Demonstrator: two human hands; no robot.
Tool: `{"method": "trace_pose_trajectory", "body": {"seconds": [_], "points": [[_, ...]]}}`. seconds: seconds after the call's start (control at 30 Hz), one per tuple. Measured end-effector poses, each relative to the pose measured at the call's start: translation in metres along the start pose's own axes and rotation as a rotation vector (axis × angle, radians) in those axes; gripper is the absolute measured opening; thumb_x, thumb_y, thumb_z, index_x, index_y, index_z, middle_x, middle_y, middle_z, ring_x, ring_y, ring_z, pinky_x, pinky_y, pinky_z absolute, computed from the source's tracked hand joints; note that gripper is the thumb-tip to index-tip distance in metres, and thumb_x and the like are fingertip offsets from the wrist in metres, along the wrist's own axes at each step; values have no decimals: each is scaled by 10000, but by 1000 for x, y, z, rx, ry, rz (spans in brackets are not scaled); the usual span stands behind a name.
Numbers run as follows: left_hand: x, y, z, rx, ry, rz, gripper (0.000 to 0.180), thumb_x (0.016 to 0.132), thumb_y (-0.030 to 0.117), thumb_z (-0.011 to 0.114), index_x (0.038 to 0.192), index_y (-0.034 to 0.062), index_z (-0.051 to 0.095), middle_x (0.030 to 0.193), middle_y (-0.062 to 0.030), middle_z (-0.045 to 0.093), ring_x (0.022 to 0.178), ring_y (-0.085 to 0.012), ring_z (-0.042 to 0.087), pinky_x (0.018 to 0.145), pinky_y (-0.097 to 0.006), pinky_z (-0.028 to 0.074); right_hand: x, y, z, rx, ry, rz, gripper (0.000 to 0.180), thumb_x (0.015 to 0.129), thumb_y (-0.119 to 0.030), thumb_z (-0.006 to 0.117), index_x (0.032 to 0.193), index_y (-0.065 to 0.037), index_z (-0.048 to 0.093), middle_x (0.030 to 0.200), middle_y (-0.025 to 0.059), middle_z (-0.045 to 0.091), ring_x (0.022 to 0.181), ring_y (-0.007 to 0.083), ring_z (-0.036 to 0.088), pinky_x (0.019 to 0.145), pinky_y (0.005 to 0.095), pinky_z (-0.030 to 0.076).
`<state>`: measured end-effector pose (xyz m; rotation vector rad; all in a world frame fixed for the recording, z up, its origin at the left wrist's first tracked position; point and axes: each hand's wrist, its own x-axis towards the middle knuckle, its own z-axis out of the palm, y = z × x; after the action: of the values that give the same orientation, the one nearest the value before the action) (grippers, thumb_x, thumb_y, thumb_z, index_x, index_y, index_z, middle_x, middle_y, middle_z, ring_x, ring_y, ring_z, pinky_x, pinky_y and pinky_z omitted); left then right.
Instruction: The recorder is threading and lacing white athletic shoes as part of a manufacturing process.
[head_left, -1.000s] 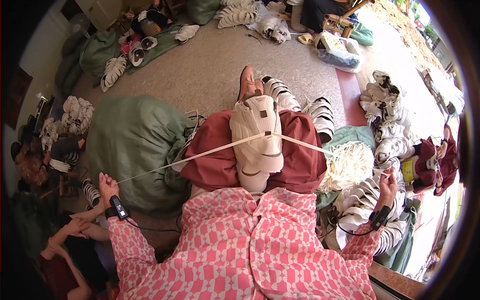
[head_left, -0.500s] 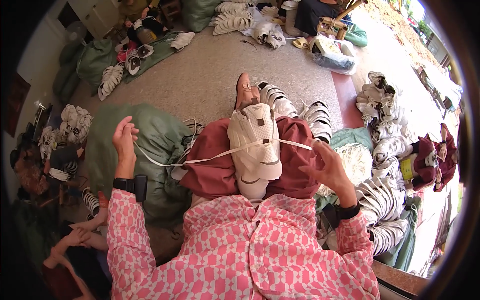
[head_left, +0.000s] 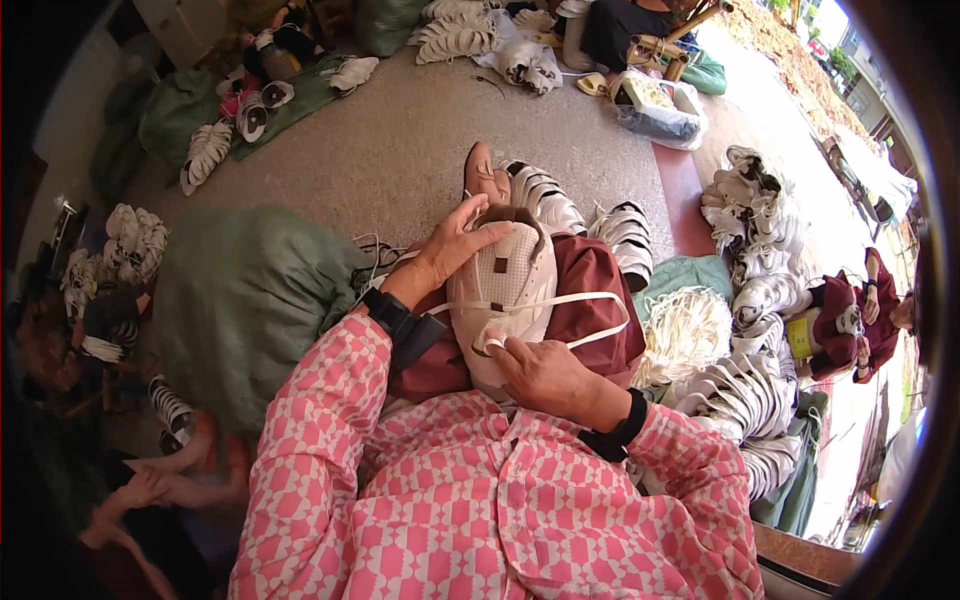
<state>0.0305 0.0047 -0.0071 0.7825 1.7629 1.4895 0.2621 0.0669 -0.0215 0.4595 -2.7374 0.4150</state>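
Room: speckled floor (head_left: 350,150), green sack (head_left: 250,300), shoe stacks (head_left: 740,395) | lap (head_left: 598,270): white shoe (head_left: 510,265) | left hand (head_left: 448,245): gripping shoe | right hand (head_left: 550,378): bunched against it, hold unclear

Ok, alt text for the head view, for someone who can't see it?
A cream shoe upper rests on a person's maroon-trousered lap, the left hand touching its far end and the right hand its near end; a flat white lace crosses it. A bulging green sack stands left; bundled laces and stacked shoe uppers lie right.
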Motion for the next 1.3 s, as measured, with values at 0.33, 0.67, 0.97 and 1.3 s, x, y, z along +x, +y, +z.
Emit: {"method": "trace_pose_trajectory", "body": {"seconds": [0.33, 0.67, 0.97, 1.3], "points": [[-26, -29, 34, -184, 156, 194, 654, 911, 299, 676, 1410, -32, 414, 1251, -114, 571, 1147, -163, 526, 985, -272, 422, -36, 34, 4, 264, 1, 59, 551, 719, -76, 653, 1265, -68, 578, 945, 84, 596, 664, 251, 615, 557, 331, 522], [-41, -31, 5, -370, 294, 227, 445, 967, 278, 612, 1305, -3, 540, 1197, -43, 590, 1084, -119, 546, 980, -243, 397, -37, 31, -46, 1053, 341, 840, 324, 1030, -219, 513, 1248, 3, 602, 860, -34, 564, 669, 9, 429, 549, 175, 345], [-8, -43, 25, -132, 201, 184, 609, 926, 295, 656, 1384, -39, 434, 1242, -114, 546, 1115, -162, 521, 975, -285, 416, 64, 95, 8, 533, 437, 780, 530, 979, -351, 485, 1291, 77, 492, 1039, 305, 625, 1026, 440, 595, 903, 432, 461], [-36, -48, 52, 278, 442, 427, 501, 916, 273, 586, 1275, -67, 508, 1247, -228, 548, 1160, -342, 529, 1023, -392, 395, 42, 83, 38, 551, 683, 745, 406, 948, -96, 352, 1294, 68, 491, 1242, 282, 570, 1187, 394, 547, 1030, 387, 411]]}}
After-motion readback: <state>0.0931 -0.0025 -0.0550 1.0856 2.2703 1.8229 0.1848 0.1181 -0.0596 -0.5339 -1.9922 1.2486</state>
